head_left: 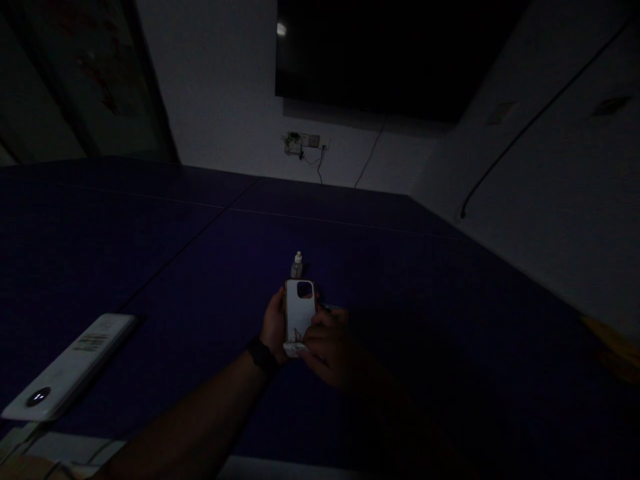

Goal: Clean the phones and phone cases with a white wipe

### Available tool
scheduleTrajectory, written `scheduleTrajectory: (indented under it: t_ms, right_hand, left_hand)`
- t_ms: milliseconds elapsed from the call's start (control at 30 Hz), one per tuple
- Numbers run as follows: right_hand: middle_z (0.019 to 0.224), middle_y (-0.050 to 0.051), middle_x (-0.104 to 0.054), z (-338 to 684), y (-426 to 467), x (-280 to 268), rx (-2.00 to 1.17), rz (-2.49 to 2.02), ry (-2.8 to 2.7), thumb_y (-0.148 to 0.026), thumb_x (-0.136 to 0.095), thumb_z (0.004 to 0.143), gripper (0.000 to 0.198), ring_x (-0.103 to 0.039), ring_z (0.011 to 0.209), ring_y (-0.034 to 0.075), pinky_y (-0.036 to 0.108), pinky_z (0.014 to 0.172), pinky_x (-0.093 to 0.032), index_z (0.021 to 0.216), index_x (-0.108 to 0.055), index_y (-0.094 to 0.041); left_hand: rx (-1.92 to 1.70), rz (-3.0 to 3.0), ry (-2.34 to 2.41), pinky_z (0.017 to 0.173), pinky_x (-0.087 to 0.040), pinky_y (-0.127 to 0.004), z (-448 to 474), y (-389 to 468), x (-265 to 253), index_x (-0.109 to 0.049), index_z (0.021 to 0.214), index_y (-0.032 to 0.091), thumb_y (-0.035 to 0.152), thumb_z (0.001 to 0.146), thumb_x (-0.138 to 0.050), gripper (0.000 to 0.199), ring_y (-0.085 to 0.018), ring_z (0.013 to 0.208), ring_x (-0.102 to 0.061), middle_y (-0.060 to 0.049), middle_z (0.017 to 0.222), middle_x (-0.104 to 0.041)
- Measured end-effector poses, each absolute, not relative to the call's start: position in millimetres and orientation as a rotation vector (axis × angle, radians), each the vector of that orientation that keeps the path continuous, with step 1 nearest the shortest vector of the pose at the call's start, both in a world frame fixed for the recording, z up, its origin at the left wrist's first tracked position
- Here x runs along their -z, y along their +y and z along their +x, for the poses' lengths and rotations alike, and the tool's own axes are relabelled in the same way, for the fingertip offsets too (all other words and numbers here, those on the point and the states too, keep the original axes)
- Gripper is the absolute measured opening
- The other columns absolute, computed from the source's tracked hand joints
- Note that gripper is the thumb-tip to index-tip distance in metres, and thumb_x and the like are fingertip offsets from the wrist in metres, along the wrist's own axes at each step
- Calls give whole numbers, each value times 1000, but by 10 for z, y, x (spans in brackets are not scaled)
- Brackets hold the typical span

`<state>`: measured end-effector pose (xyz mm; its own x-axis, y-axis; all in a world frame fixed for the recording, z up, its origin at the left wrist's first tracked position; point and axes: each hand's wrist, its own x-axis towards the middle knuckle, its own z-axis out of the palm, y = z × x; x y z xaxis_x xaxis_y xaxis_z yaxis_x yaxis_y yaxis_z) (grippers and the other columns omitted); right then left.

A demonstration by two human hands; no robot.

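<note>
The room is dim. My left hand (274, 327) grips a white phone case (299, 308) by its left edge, back side up, with the camera cut-out at the far end. A dark band is on that wrist. My right hand (330, 347) presses a small white wipe or cloth (294, 349) against the near end of the case. Just beyond the case a small dropper bottle (297, 265) stands upright on the dark blue table (200, 267).
A white remote control (70, 370) lies at the table's near left. A dark screen (390, 53) hangs on the far wall above a socket with cables (305, 143). A white wall runs along the right side.
</note>
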<state>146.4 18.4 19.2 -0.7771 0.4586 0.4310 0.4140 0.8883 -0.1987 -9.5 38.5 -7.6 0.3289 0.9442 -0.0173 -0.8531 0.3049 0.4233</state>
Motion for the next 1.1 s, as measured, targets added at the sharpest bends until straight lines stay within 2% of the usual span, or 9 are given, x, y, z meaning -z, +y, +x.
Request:
scheduleTrajectory:
  t_ms: [100, 300, 500, 633, 867, 967, 1100]
  right_hand:
    - [78, 1, -72, 1497, 236, -192, -39, -739, -2527, -28, -58, 100, 26, -56, 91, 19, 40, 82, -24, 77, -65, -19]
    - [92, 2, -75, 1371, 222, -103, 77, -708, -2459, -26, -60, 100, 12, -57, 93, 20, 40, 81, -25, 96, -69, -21]
    - [83, 0, -73, 1434, 169, -208, -113, -632, -2616, -26, -59, 99, 20, -55, 95, 19, 40, 84, -25, 82, -66, -20]
    - [80, 1, -71, 1541, 233, -245, 25, -781, -2555, -25, -60, 97, 21, -54, 91, 20, 40, 82, -23, 78, -64, -19]
    - [97, 2, -74, 1601, 282, -211, 280, -764, -2464, -25, -59, 99, 11, -56, 93, 21, 41, 82, -25, 101, -70, -24]
    - [98, 0, -75, 1612, 268, -184, 307, -705, -2393, -23, -58, 100, 18, -58, 93, 21, 40, 84, -26, 112, -70, -30]
    - [104, 2, -75, 1634, 270, -149, 288, -671, -2269, -21, -50, 103, 24, -60, 97, 20, 39, 90, -28, 116, -69, -29]
  left_hand:
    - [-1203, 369, 288, 74, -52, -33, -86, 388, 85, -71, 107, 8, 58, 97, -44, 57, -24, 78, -70, -14, 92, -75]
    - [-1191, 352, 286, 75, -52, -31, -92, 411, 71, -72, 101, 8, 59, 96, -44, 58, -22, 77, -70, -13, 87, -74]
    - [-1228, 354, 323, 75, -52, -33, -96, 391, 40, -71, 105, 10, 56, 98, -41, 56, -24, 79, -70, -13, 93, -75]
    - [-1199, 362, 337, 72, -52, -35, -93, 369, 30, -71, 107, 9, 60, 96, -44, 58, -25, 76, -69, -13, 89, -74]
    - [-1176, 331, 331, 70, -52, -34, -87, 386, 29, -72, 102, 10, 60, 95, -43, 58, -25, 76, -69, -13, 88, -73]
    - [-1158, 319, 329, 69, -51, -33, -83, 397, 44, -72, 98, 8, 60, 96, -43, 59, -24, 74, -68, -14, 85, -73]
    - [-1196, 294, 319, 72, -51, -31, -81, 424, 84, -72, 99, 11, 56, 97, -43, 53, -21, 71, -68, -10, 84, -73]
